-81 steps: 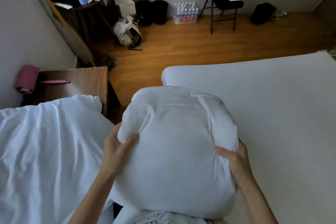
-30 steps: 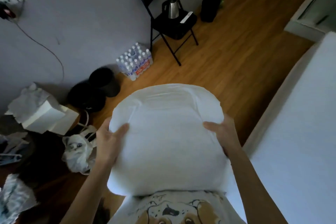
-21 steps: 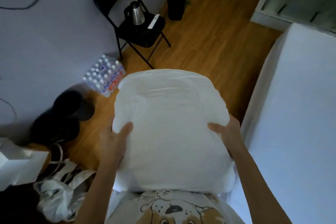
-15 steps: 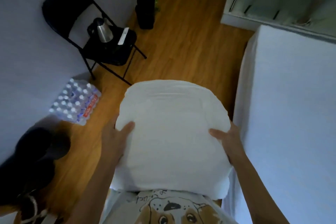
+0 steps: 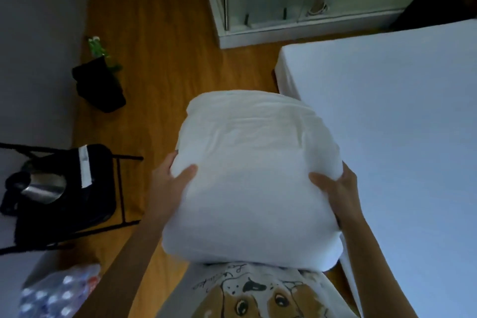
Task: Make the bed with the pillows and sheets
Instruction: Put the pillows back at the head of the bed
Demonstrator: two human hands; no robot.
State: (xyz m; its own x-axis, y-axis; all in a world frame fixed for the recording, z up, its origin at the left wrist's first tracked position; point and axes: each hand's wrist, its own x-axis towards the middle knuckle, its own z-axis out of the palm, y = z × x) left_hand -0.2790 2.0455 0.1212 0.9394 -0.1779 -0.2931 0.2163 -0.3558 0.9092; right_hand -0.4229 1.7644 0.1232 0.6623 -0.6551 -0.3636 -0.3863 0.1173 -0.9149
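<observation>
Pillow (image 5: 254, 178) at frame centre, clasped from both sides by left hand (image 5: 169, 186) and right hand (image 5: 340, 192), thumbs curled over its top, beside bed (image 5: 402, 137) at right.

Both hands, left (image 5: 169, 183) & right (image 5: 338, 188), grip white pillow (image 5: 254, 178) by its sides, beside bed (image 5: 400, 137).

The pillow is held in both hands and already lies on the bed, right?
Not quite. The head view shows both hands, left and right, gripping the pillow, but it is held up beside the bed, not lying on it.
</observation>
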